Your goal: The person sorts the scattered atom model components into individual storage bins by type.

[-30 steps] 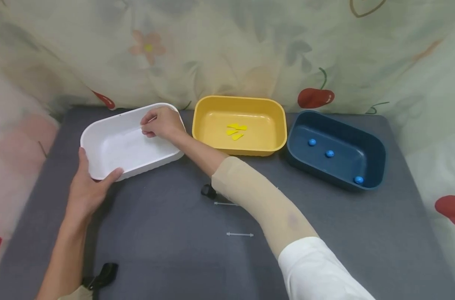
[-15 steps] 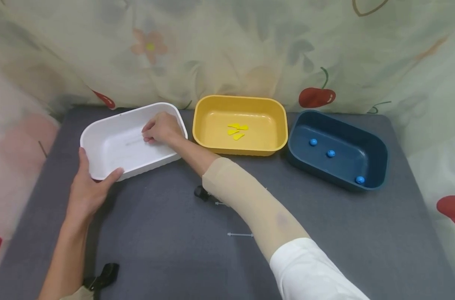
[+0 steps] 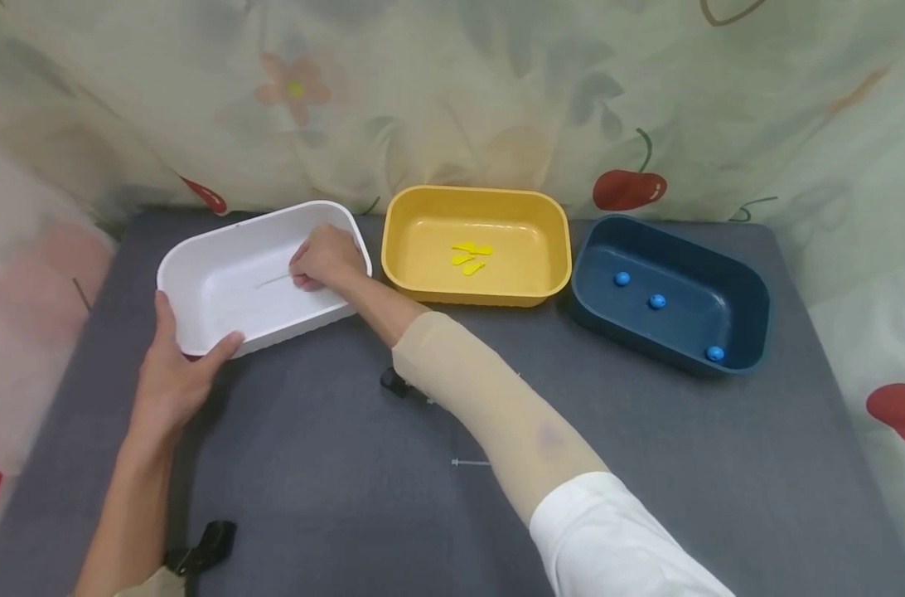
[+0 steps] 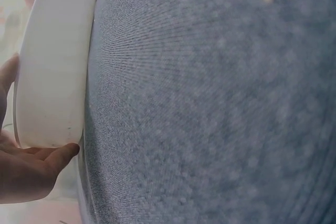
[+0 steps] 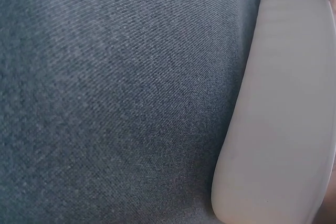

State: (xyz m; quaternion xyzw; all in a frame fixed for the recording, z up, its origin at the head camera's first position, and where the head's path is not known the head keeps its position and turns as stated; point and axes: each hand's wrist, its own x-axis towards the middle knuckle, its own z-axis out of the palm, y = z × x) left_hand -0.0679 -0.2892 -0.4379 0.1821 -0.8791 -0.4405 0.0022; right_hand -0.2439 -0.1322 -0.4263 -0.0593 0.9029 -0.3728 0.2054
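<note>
In the head view, my left hand (image 3: pixel 172 377) grips the left end of a white plastic bin (image 3: pixel 296 330), with the thumb along the near wall. The left wrist view shows its fingers (image 4: pixel 60 156) against the bin's end. My right hand (image 3: pixel 326 259) is down inside the bin, fingers curled. From its fingertips a thin pale stick (image 3: pixel 273 282) extends to the left, low over the bin floor. The fingertips' hold on it is partly hidden by the hand. In the right wrist view the bin's outer wall (image 5: pixel 278 93) blocks the right fingers.
A yellow bin (image 3: pixel 497 294) holds several small yellow pieces (image 3: pixel 473 268). A dark blue bin (image 3: pixel 684 352) at right holds three blue balls (image 3: pixel 657 302). On the grey table (image 3: pixel 311 481) lies a thin translucent rod (image 3: pixel 471 463), partly under the right arm; another shows beside the sleeve.
My right hand has shifted slightly right and nearer inside the white bin, and the pale stick now shows at its fingertips. My left hand stays on the bin.
</note>
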